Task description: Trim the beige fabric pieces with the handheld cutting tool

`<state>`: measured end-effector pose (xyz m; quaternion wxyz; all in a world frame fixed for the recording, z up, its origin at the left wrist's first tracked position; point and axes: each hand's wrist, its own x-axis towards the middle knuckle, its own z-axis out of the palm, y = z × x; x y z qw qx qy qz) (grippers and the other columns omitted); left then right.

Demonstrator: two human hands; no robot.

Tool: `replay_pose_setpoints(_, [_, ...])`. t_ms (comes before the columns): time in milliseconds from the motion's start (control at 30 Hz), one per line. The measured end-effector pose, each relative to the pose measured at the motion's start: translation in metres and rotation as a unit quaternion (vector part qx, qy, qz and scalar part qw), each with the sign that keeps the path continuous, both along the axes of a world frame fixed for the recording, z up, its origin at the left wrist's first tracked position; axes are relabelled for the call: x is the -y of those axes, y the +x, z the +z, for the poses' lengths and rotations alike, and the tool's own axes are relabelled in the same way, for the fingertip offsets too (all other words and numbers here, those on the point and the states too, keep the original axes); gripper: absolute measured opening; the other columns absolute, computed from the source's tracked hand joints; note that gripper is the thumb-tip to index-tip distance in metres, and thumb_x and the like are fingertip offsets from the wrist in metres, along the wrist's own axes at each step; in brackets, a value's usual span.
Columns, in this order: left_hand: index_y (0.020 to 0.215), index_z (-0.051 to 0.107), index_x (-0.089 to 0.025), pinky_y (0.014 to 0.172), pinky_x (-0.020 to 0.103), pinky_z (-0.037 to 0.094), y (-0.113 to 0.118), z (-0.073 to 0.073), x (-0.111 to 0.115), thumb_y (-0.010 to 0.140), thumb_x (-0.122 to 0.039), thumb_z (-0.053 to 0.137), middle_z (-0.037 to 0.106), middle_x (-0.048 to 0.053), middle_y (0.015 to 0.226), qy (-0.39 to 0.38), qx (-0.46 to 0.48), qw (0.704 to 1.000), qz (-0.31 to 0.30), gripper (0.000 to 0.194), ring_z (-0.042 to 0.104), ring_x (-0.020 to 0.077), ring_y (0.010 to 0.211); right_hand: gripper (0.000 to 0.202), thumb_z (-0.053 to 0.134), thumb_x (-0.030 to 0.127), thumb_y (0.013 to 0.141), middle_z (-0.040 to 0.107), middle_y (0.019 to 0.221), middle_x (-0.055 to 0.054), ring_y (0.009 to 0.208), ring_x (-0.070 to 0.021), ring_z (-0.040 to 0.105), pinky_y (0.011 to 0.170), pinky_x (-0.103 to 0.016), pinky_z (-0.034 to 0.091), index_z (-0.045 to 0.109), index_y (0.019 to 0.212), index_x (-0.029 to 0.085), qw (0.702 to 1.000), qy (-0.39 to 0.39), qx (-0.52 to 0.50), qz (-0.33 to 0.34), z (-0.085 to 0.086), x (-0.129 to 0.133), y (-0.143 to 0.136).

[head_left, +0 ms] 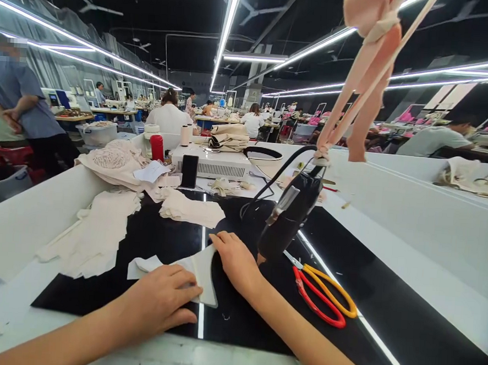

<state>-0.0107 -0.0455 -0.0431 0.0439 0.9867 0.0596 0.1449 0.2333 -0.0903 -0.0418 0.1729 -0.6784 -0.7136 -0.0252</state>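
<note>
A small cream fabric piece (205, 276) with a curved edge lies on the shiny black board (235, 330). My left hand (165, 293) rests on it, fingers stretched out flat and the thumb apart. At the piece's upper right corner is my right hand (237, 259), its fingers closed together; their undersides are hidden. Just right of that hand, a black corded hand tool (287, 212) hangs from knotted pink bands (357, 96), its narrow tip low over the board. Scissors (323, 295) with one red and one orange handle lie farther right.
Cream fabric pieces (96, 234) are spread at the left, with a smaller stack (193, 208) behind my hands. A phone (189, 171) leans against a white vented box (216, 161). A red thread spool (157, 147) stands nearby. White side panels (424, 215) border the table. People sit beyond.
</note>
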Motion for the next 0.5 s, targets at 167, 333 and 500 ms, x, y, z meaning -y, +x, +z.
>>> replay_pose_setpoints(167, [0.127,0.071,-0.02,0.097,0.04,0.063,0.0,0.001,0.002,0.099,-0.038,0.08,0.076,0.01,0.121,0.0,0.009,1.0,-0.003,0.035,0.074,0.0281,0.107,0.071,0.042,-0.014,0.084,0.071,0.135,-0.017,0.126,-0.0307,0.066,0.102,-0.045,0.059,0.066,0.142,0.02,0.997,0.064,0.047,-0.006,-0.003,0.009,0.003])
replay_pose_setpoints(333, [0.125,0.071,-0.019,0.097,0.041,0.063,-0.001,0.002,0.004,0.101,-0.031,0.077,0.075,0.01,0.122,-0.001,0.016,1.0,-0.008,0.027,0.072,0.0277,0.107,0.055,0.048,-0.014,0.083,0.078,0.108,-0.009,0.103,-0.0255,0.073,0.087,-0.037,0.061,0.077,0.113,0.022,0.994,0.062,0.067,0.063,-0.002,0.026,-0.005])
replay_pose_setpoints(500, [0.125,0.071,-0.021,0.098,0.041,0.061,-0.003,0.004,0.004,0.106,-0.025,0.068,0.074,0.01,0.122,-0.02,0.021,1.0,-0.013,0.02,0.071,0.0277,0.108,0.058,0.043,-0.009,0.093,0.079,0.12,-0.011,0.113,-0.0243,0.073,0.095,-0.038,0.062,0.073,0.131,0.022,0.986,0.111,0.058,0.114,0.013,0.055,-0.012])
